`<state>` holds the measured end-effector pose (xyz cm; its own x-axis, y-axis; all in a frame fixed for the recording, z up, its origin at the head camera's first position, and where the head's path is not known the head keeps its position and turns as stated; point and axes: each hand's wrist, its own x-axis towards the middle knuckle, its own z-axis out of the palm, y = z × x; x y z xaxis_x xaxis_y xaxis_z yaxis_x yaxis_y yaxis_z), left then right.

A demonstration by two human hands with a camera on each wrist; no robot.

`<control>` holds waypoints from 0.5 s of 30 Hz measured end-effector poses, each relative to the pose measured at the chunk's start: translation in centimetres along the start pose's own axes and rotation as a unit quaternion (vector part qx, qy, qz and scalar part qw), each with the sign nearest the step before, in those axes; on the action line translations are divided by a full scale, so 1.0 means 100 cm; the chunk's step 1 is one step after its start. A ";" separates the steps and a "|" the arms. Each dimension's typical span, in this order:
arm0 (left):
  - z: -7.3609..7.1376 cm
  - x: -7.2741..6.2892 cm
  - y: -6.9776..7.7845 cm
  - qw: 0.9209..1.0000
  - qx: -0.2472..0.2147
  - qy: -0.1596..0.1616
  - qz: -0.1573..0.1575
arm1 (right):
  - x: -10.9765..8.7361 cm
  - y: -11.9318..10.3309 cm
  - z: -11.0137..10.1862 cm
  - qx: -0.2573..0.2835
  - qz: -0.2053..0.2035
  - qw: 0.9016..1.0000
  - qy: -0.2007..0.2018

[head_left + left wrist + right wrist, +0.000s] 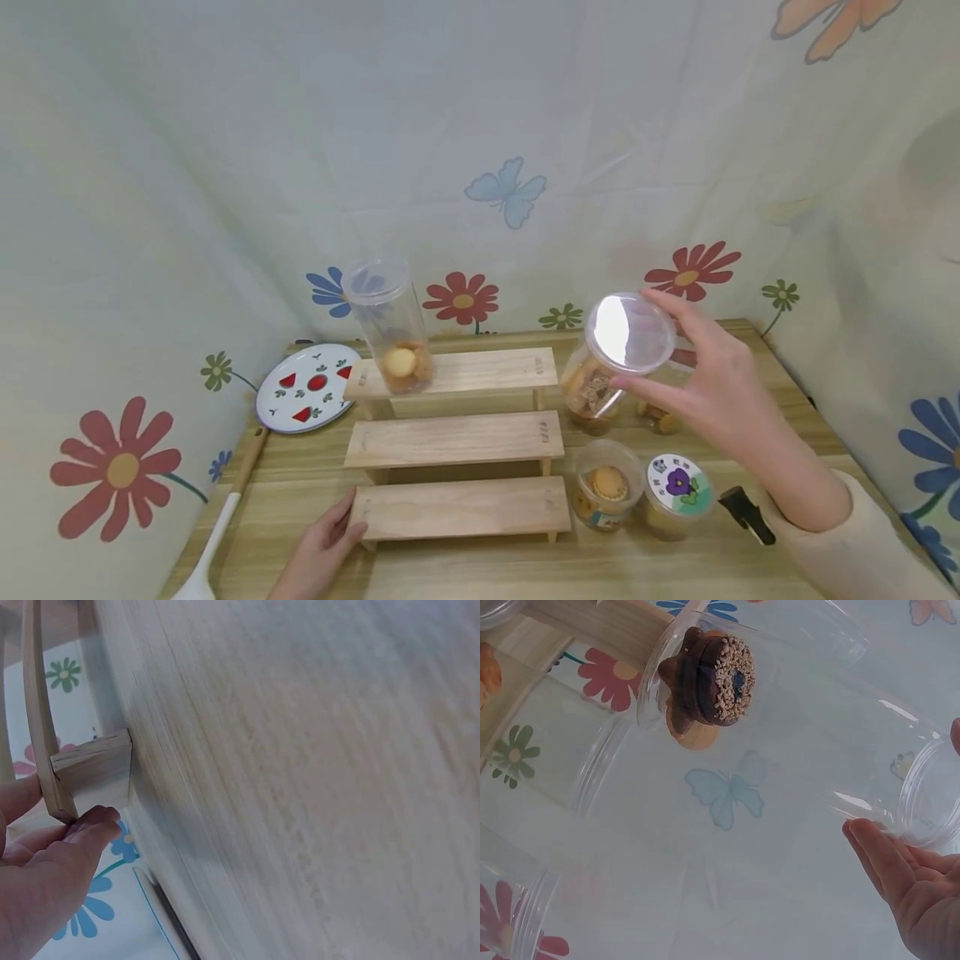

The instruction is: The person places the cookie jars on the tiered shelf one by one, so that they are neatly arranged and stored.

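Observation:
In the head view my right hand [712, 375] grips a clear plastic jar [588, 387] near its lid, thumb on one side and fingers on the other. The jar is tilted beside the top step. Cookies, one crusted with chopped nuts [735, 679], lie at its bottom. My left hand [322, 537] pinches the left end of the lowest wooden step [457, 510]; the left wrist view shows thumb and fingers on either side of the plank [41, 712]. On the top step [487, 371] stands another tall clear jar [390, 325] with cookies at its base.
Right of the steps stand an open-looking clear tub of cookies [609, 483] and a jar with a flower-printed lid [678, 492]. A black clip-like object [746, 512] lies near my right sleeve. At left are a patterned plate [318, 408] and a white-headed utensil [217, 537].

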<state>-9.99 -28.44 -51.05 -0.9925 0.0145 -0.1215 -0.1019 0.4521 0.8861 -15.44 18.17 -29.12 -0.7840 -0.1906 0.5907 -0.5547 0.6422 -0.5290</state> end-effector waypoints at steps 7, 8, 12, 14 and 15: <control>-0.001 0.000 0.000 1.000 0.007 -0.005 0.000 | 0.012 -0.008 0.009 0.018 0.002 1.000 0.010; -0.001 0.000 0.000 1.000 0.009 -0.004 0.001 | 0.014 -0.009 0.010 0.023 0.002 1.000 0.009; -0.001 -0.001 0.000 1.000 0.009 -0.003 0.004 | 0.022 -0.013 0.017 0.036 0.004 0.999 0.003; -0.001 -0.001 0.000 1.000 0.011 -0.001 0.008 | 0.026 -0.016 0.021 0.039 0.009 0.999 0.001; 0.000 -0.001 0.001 1.000 0.010 0.000 0.009 | 0.028 -0.017 0.024 0.044 0.014 0.999 0.000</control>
<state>-9.85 -28.42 -50.97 -0.9941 0.0233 -0.1062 -0.0829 0.4702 0.8787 -17.35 14.79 -28.03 -0.7995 -0.1730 0.5752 -0.5549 0.5795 -0.5969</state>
